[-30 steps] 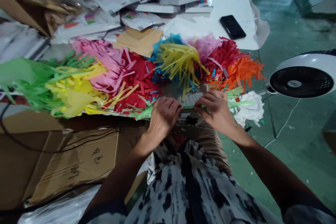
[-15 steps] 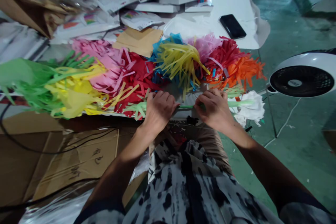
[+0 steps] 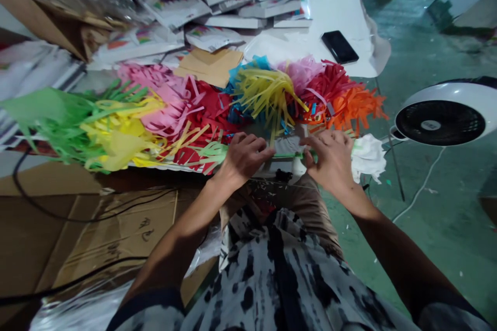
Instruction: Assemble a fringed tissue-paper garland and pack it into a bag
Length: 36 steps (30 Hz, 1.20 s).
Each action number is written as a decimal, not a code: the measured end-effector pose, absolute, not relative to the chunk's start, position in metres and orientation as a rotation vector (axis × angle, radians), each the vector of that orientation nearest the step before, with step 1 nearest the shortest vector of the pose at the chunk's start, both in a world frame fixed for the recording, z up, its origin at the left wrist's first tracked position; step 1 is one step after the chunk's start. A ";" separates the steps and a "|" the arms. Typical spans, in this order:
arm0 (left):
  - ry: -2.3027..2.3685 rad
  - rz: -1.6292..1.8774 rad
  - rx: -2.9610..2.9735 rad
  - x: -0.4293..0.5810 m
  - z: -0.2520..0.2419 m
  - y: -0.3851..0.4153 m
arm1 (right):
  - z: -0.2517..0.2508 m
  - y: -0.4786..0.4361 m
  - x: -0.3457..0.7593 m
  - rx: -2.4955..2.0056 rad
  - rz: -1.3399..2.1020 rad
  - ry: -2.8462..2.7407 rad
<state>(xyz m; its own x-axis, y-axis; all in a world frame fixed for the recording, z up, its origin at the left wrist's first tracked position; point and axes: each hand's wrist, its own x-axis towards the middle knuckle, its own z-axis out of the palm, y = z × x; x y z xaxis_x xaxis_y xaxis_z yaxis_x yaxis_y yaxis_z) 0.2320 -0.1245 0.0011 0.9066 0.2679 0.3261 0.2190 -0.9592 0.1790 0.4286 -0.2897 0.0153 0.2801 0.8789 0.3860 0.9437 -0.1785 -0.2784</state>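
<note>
A light green tissue-paper tassel [image 3: 214, 153] lies along the table's front edge, its middle twisted into a thin strand. My left hand [image 3: 247, 156] is closed on this strand, fingers curled, with fringe showing on its left. My right hand [image 3: 331, 159] has bent fingers over the strand's other part, and green paper shows between thumb and forefinger. Its exact grip is partly hidden. Just right of that hand sits a crumpled white paper bunch [image 3: 368, 158]. Behind my hands lie a yellow tassel [image 3: 266, 88], a red one [image 3: 212, 108] and an orange one [image 3: 359, 106].
Pink [image 3: 165, 101] and green tassels [image 3: 50, 111] spread leftward. Packaged flat packs [image 3: 267, 8] are stacked behind, near a brown paper piece [image 3: 209, 64] and a phone [image 3: 339, 46]. A white fan [image 3: 442, 114] stands at right; cardboard [image 3: 124, 227] lies below left.
My right hand has shifted right along the strand, and its thumb and forefinger are farther apart. My left hand has moved slightly right. The whole view has shifted a little.
</note>
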 end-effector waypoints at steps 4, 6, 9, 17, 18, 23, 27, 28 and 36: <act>0.239 0.537 2.958 0.233 0.004 -0.126 | 0.015 -0.291 0.415 -1.928 -0.168 -1.849; 0.207 0.534 3.010 0.229 0.007 -0.133 | 0.015 -0.294 0.407 -1.911 -0.179 -1.904; 0.197 0.537 3.041 0.215 0.014 -0.154 | 0.015 -0.305 0.398 -1.889 -0.185 -1.931; 0.275 0.613 3.049 0.170 -0.003 -0.201 | 0.004 -0.333 0.373 -1.855 -0.191 -1.997; 0.295 0.641 3.050 0.169 -0.005 -0.202 | 0.003 -0.333 0.372 -1.855 -0.209 -1.998; 0.412 0.769 2.926 0.173 0.003 -0.213 | 0.015 -0.325 0.372 -1.771 -0.369 -2.011; 0.684 0.788 2.361 0.183 0.024 -0.224 | 0.030 -0.318 0.377 -1.599 -0.609 -1.916; 0.746 0.747 2.142 0.185 0.029 -0.225 | 0.033 -0.317 0.379 -1.570 -0.653 -1.905; 0.725 0.266 0.887 0.193 0.042 -0.217 | 0.047 -0.317 0.387 -1.448 -0.767 -1.919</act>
